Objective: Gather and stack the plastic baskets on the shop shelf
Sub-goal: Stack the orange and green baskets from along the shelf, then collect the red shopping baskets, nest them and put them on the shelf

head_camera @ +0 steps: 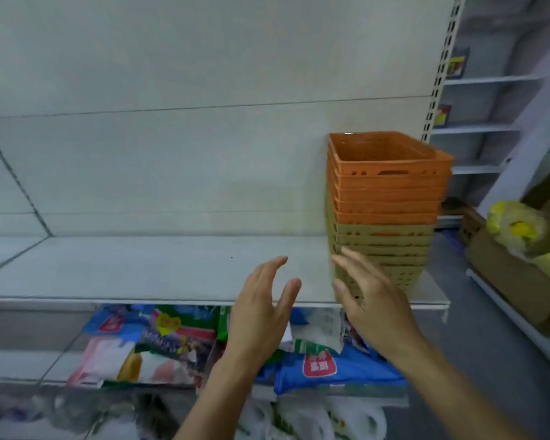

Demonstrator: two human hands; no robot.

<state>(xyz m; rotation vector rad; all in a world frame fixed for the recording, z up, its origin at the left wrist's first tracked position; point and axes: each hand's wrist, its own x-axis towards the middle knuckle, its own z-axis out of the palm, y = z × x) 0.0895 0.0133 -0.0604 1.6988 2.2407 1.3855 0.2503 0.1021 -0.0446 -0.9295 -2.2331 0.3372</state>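
- Presently, orange baskets are nesting atop tan baskets on the shelf; top basket showing nothing inside.
- Left hand and right hand are hovering spread, holding nothing.

We have one head-worn wide-angle view, looking forward and slightly down, close to the shelf just beyond our fingers; its edges bend.
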